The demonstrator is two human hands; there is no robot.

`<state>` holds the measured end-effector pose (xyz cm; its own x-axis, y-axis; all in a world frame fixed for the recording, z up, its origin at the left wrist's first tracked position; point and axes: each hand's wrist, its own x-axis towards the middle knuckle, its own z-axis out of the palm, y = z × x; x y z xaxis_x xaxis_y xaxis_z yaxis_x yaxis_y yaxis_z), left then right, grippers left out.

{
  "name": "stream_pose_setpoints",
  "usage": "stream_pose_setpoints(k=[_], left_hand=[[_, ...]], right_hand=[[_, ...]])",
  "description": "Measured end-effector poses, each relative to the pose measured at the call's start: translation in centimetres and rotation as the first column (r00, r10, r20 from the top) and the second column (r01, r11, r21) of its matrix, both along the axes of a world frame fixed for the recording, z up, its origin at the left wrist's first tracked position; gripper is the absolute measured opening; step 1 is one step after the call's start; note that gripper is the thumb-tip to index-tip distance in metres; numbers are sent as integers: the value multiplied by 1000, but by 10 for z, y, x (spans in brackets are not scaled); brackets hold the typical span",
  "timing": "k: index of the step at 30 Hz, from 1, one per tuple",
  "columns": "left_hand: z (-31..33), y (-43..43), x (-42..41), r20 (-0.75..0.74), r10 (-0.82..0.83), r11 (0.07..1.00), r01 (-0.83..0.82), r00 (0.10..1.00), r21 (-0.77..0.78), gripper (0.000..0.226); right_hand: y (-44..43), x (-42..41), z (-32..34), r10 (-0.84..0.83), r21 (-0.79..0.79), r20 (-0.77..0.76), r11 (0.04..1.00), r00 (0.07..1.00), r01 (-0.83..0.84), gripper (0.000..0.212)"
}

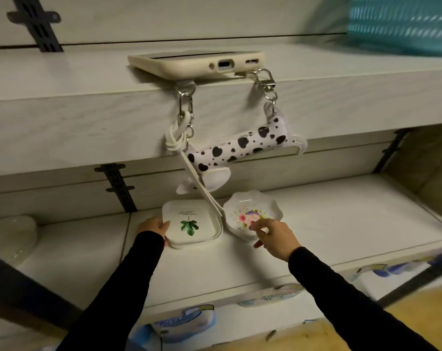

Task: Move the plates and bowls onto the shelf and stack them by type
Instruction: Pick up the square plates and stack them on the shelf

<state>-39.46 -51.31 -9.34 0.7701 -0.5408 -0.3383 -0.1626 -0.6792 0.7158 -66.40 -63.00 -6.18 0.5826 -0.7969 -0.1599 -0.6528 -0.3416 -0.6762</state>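
Left grip (155,228) on the left edge of the square plates (189,225), thumb on the top rim, fingers curled round the side of the stack, so closed on it; sleeve black. The square plates are a low stack, white with a green leaf print and small text, sitting on the middle shelf (341,224) near its back left. Right grip (273,235) on the near rim of the floral bowls (247,211), fingers bent over the top edge, thumb lower against the side of the stack, closed on it, though the exact contact is partly hidden by the hand. The floral bowls are a scalloped white stack with a pink and purple flower print, just beside the square plates on the right, same shelf. A phone (197,63) in a cream case lies on the upper shelf (88,110), overhanging its front edge; its strap (240,145) with a cow-spot pad hangs down by clips, the white cord dropping between the two stacks. Teal basket (402,24) top right, blurred. Clear glass bowl (9,236) at the far left of the middle shelf. Blue-printed packaged dishes (184,323) on the shelf below
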Motion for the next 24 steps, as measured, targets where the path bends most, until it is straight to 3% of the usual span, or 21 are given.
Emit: stream_pose_setpoints(k=[4,8,14,20,24], left_hand=[[6,-1,-4,93,-53,996,45,994,78,32],[29,9,-29,300,-234,947,147,925,285,39],[59,51,-58,386,-446,852,251,808,460,36],[84,107,-92,421,-366,896,192,830,401,37],[88,153,-104,388,-285,934,163,877,318,26]], right_hand=[[-3,-4,0,13,-12,-39,1000,999,-13,23],[-2,-1,7,55,-53,-133,997,990,-62,20],[5,8,20,195,-257,-368,918,909,-301,27],[20,31,23,355,-355,-430,779,830,-517,26],[40,46,26,481,-363,-438,679,760,-638,28]])
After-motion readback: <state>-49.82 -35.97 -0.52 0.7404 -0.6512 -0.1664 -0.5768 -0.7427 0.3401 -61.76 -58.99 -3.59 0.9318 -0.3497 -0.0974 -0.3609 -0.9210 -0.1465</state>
